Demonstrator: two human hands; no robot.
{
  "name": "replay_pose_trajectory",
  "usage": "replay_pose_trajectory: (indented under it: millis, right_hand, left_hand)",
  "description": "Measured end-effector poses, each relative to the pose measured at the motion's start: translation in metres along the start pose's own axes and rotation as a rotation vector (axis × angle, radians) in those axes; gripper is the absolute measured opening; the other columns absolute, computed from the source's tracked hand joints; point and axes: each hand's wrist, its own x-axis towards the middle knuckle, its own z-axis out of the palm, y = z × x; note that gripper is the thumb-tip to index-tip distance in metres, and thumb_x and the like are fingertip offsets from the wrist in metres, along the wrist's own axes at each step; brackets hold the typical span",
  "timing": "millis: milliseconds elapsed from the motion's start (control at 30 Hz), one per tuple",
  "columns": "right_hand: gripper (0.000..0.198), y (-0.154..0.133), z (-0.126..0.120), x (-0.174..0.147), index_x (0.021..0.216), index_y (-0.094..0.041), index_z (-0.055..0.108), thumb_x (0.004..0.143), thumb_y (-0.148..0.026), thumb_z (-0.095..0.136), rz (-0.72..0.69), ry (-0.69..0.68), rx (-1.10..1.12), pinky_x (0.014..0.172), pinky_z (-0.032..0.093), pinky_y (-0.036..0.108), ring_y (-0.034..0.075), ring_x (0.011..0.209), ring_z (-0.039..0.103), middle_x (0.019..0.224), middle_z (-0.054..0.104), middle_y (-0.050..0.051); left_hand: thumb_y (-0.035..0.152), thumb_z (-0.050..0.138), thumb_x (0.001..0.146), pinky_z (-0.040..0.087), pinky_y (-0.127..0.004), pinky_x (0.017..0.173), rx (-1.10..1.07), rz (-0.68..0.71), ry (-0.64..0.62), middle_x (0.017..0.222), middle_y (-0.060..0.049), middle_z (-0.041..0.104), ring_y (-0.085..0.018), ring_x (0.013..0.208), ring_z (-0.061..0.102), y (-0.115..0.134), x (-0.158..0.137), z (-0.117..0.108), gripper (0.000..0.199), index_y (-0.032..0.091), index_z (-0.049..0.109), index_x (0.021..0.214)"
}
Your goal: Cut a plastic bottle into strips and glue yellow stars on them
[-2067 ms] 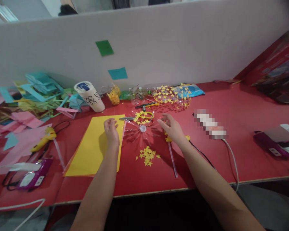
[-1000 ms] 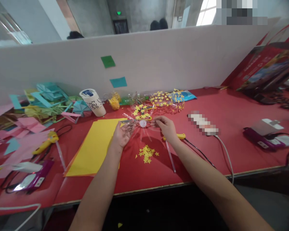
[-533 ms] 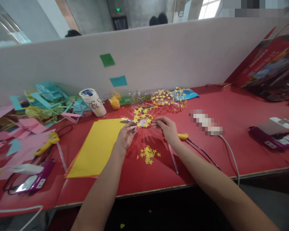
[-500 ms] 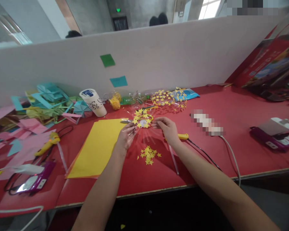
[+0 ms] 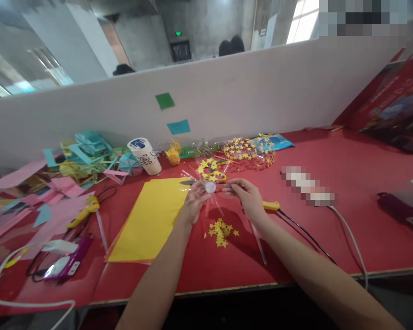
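My left hand point(image 5: 195, 201) grips a clear plastic piece with a pale round centre point(image 5: 210, 187) and thin transparent strips fanning out. Yellow paper stars point(image 5: 207, 167) sit on the strips at its far side. My right hand point(image 5: 242, 192) is at the piece's right edge, thumb and fingertips pinched together; what lies between them is too small to make out. Below both hands, a small pile of loose yellow stars point(image 5: 221, 232) lies on the red table point(image 5: 303, 238). Scissors with yellow handles point(image 5: 220, 177) are partly hidden behind the piece.
Yellow paper sheets point(image 5: 147, 220) lie left; a yellow glue gun point(image 5: 271, 206) with black cord lies right. Behind stand a white cup point(image 5: 144, 156) and a star-covered clear plastic piece point(image 5: 249, 150). Folded paper point(image 5: 89, 156), another glue gun point(image 5: 84, 213) and a purple power strip point(image 5: 69, 261) fill the left.
The camera view has shifted, so the scene sits lower and further right. The plastic piece has tilted or turned in my left hand: its stars now show mostly above the pale centre.
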Motion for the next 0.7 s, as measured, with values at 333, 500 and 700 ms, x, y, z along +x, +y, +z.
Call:
replay_pose_trajectory:
  millis: [333, 500, 700]
  right_hand:
    - [0.017, -0.002, 0.0, -0.001, 0.078, -0.024, 0.064, 0.071, -0.039, 0.066, -0.004, -0.075, -0.05, 0.074, 0.06, 0.04, 0.019, 0.065, 0.07, 0.07, 0.071, 0.0]
    - [0.016, -0.008, -0.005, -0.001, 0.085, -0.022, 0.063, 0.079, -0.036, 0.057, -0.207, -0.026, -0.294, 0.077, 0.056, 0.04, 0.019, 0.074, 0.067, 0.082, 0.07, 0.003]
    - [0.012, -0.023, -0.005, -0.016, 0.089, -0.024, 0.065, 0.086, -0.025, 0.054, -0.848, 0.187, -0.766, 0.078, 0.046, 0.038, 0.02, 0.086, 0.057, 0.087, 0.062, 0.006]
  left_hand:
    - [0.024, 0.087, 0.052, 0.051, -0.029, 0.079, 0.097, -0.007, 0.051, 0.094, -0.004, 0.073, -0.017, 0.084, 0.067, -0.008, 0.003, 0.0, 0.043, 0.018, 0.066, 0.089]
    - [0.025, 0.085, 0.053, 0.05, -0.029, 0.079, 0.16, 0.049, 0.085, 0.087, -0.001, 0.072, -0.017, 0.082, 0.068, -0.01, 0.004, -0.003, 0.043, 0.02, 0.063, 0.089]
    - [0.021, 0.083, 0.055, 0.047, -0.025, 0.079, 0.165, 0.158, 0.136, 0.083, 0.003, 0.068, -0.011, 0.079, 0.064, -0.015, 0.002, -0.001, 0.041, 0.022, 0.056, 0.086]
